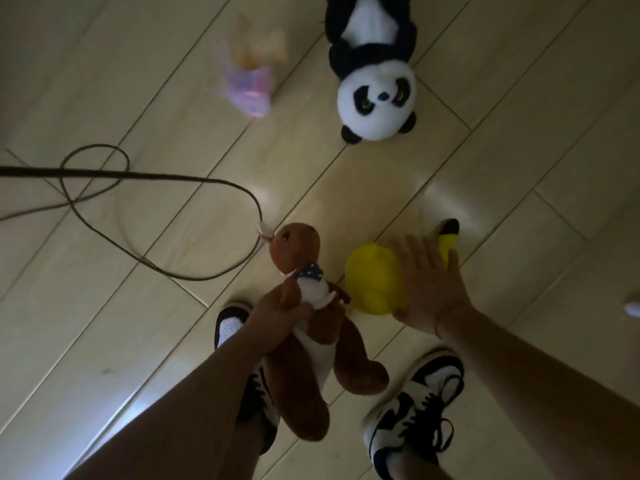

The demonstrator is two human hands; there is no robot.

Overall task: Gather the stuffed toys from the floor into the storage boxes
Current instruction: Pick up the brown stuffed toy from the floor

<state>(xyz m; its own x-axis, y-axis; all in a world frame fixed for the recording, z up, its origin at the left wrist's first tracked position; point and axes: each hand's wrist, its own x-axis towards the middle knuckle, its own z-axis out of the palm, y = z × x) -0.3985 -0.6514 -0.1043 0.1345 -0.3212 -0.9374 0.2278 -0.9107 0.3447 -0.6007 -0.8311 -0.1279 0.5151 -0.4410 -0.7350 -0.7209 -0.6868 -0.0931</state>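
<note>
Left hand (282,303) grips brown plush (304,327); right hand (427,285) touches yellow plush (374,282).

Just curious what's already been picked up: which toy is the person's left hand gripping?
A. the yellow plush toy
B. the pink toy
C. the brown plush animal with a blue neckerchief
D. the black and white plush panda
C: the left hand curls round the brown plush animal with a blue neckerchief, lifted above the shoes.
</note>
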